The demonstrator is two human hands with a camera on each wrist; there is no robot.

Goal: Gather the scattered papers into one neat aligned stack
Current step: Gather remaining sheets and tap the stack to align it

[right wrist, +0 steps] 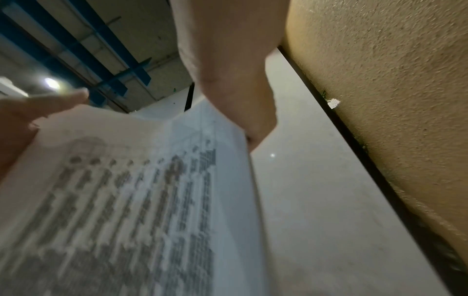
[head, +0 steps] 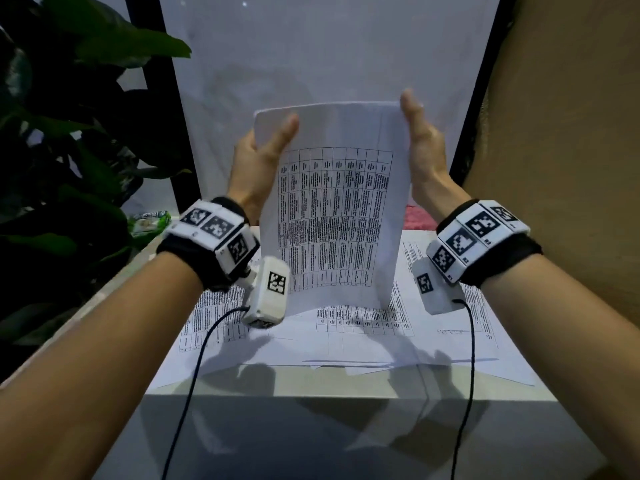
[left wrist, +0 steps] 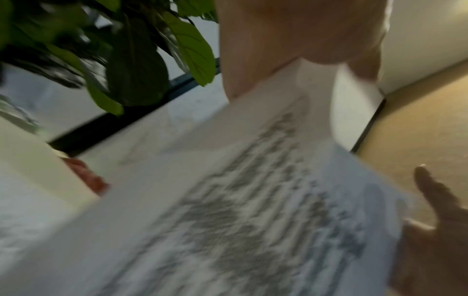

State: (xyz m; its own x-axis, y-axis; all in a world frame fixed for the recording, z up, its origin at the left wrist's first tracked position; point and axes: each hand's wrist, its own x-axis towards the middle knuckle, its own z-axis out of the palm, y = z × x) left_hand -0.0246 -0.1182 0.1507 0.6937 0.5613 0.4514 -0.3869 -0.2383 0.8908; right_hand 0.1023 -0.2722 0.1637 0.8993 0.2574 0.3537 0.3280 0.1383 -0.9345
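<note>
Head view: sheaf of printed papers [head: 334, 206] held upright above the table [head: 311, 427], left hand [head: 258, 157] pinching its left edge, right hand [head: 420, 140] flat-fingered against its right edge; loose sheets [head: 346, 337] lie spread beneath. Left wrist view: thumb over the blurred sheaf [left wrist: 228, 200], leafy plant [left wrist: 142, 66] behind. Right wrist view: straight fingers [right wrist: 243, 100] along the sheaf's [right wrist: 126, 200] edge.

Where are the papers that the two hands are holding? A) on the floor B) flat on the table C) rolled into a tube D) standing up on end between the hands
D: the held papers stand upright between the left hand and right hand, above loose sheets.
</note>
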